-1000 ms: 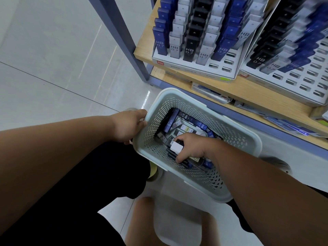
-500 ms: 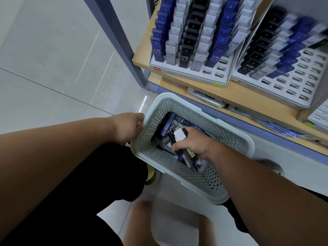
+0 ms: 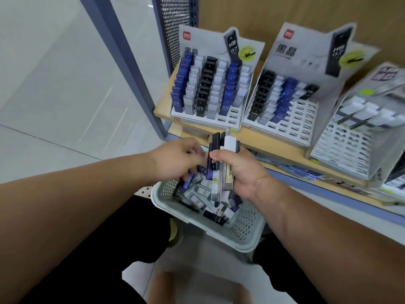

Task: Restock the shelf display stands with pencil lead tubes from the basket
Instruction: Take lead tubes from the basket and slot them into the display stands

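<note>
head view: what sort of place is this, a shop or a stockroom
Probably a stationery shop aisle: branded display stands hold rows of lead tubes marked HB 0.7 on a wooden shelf, and a basket of more sits below.

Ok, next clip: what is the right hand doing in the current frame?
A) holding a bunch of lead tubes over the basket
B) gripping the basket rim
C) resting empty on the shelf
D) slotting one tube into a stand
A: the right hand has its fingers curled round several lead tubes, held upright above the basket.
</note>
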Available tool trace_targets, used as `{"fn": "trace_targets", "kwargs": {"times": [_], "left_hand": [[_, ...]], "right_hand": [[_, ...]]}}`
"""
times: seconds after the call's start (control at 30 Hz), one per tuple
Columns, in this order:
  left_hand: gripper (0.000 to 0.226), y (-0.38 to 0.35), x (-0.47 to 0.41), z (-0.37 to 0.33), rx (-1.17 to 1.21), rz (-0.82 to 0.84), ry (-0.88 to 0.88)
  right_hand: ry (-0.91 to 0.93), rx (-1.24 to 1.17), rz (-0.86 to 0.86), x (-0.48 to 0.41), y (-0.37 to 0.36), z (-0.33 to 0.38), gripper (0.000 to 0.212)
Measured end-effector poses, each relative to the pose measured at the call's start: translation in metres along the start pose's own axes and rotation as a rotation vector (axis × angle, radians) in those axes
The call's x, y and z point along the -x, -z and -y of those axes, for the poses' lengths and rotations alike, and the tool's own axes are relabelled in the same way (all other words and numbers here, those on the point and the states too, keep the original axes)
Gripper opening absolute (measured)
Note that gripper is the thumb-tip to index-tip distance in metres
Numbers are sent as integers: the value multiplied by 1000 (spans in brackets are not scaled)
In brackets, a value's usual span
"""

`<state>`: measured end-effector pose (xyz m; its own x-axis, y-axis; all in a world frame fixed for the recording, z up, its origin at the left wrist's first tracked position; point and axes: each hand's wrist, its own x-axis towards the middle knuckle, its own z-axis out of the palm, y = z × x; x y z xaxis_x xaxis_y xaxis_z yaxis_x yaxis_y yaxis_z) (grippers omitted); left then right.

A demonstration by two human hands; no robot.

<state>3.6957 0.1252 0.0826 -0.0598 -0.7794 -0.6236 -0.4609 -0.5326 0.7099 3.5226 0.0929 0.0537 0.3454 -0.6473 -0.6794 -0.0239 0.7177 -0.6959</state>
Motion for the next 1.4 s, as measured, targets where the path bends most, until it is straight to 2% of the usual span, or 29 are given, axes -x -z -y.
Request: {"fn": "trace_targets", "kwargs": {"times": [0.07, 0.1, 0.2, 0.3, 0.37, 0.5, 0.7, 0.83, 0.9, 1.03, 1.13, 1.23, 1.33, 1.4], "left_hand": [[14, -6, 10, -24, 173, -24, -51], [17, -9, 15, -35, 233, -31, -84], [30, -17, 29, -59, 304, -47, -148], [26, -24, 46, -80, 341, -40, -256], [25, -31, 57, -95, 359, -17, -316], [20, -45, 72, -116, 433, 14, -306], [12, -44, 67, -131, 538, 99, -255], [15, -33, 55, -139, 570, 235, -232], [11, -31, 46, -143, 585, 272, -236], [11, -27, 24, -159, 657, 257, -243], [16, -27, 6, -167, 630, 213, -236], [20, -34, -4, -175, 533, 154, -274], [18, -40, -6, -186, 376, 129, -382], [26, -39, -6, -190, 222, 133, -441]], "right_hand": [[31, -22, 33, 21, 4, 16, 55], [44, -23, 58, 32, 6, 23, 50], [78, -27, 101, 63, 15, 42, 42], [86, 20, 108, 94, 26, 57, 44], [85, 26, 122, 114, 33, 63, 34], [63, -13, 135, 142, 43, 71, 15], [-5, -111, 151, 153, 47, 80, 3], [-12, -152, 152, 151, 54, 86, 33], [-13, -192, 130, 146, 58, 89, 39], [1, -301, 52, 133, 70, 101, 34], [-3, -392, -51, 125, 83, 107, 18], [19, -449, -124, 120, 94, 111, 9], [61, -499, -200, 114, 103, 115, 15], [96, -543, -237, 112, 108, 118, 20]]}}
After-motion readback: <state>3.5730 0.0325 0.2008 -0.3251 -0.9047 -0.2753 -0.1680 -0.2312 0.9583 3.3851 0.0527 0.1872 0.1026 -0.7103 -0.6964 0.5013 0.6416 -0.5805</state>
